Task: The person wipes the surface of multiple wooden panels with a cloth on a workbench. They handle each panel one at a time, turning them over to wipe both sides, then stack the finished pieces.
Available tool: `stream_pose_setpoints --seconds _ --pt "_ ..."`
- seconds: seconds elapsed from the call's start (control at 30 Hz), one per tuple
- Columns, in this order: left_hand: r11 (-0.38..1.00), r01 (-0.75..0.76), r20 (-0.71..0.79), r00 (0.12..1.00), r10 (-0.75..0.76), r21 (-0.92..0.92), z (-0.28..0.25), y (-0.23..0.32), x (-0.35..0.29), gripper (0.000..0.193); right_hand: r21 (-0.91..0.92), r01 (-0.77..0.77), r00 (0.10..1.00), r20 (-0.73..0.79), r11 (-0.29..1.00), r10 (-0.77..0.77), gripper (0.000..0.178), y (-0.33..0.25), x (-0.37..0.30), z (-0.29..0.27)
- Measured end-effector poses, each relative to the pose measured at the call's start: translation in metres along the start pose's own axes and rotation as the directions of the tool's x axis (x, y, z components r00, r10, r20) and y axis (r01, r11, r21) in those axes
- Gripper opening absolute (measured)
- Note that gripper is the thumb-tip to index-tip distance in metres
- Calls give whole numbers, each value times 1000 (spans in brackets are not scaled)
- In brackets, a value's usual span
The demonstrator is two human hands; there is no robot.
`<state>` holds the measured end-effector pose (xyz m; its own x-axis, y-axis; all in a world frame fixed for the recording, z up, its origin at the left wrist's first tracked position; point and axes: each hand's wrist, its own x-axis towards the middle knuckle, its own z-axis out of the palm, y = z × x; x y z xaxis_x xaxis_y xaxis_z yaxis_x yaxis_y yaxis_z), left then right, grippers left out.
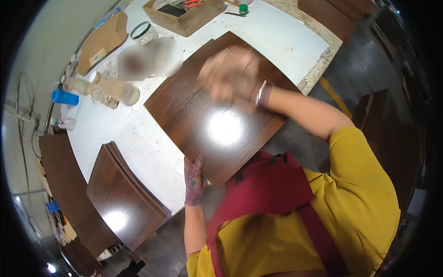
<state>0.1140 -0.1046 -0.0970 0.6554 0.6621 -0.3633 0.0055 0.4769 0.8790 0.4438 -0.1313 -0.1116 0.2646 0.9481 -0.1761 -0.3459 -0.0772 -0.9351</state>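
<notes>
A dark brown wood-grain panel (217,115) lies flat on the white worktable (286,41). My left hand (194,177) grips the panel's near edge, fingers curled over it. My right hand (230,76), blurred by motion, is above the panel's far part; its fingers look bunched, and I cannot tell whether it holds anything. Bracelets sit on that wrist.
A stack of similar dark panels (122,198) lies at the table's left front. A clear bottle (110,87), a blue object (64,97), cardboard (101,41), a green tape ring (140,30) and a wooden tray (184,16) stand at the back.
</notes>
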Motion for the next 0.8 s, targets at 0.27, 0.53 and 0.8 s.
stream_pose_setpoints --seconds 0.27,0.53,0.8 --pt "973 -138 122 986 117 187 -26 -21 15 59 -854 483 661 500 -192 -559 21 62 58 107" --pt "995 -25 34 999 28 -93 -16 -14 6 61 -535 -123 987 -155 836 46 19 -61 75 101" --pt "994 101 -33 994 -103 -39 16 22 -2 53 17 -65 997 -36 998 65 31 -1 120 58"
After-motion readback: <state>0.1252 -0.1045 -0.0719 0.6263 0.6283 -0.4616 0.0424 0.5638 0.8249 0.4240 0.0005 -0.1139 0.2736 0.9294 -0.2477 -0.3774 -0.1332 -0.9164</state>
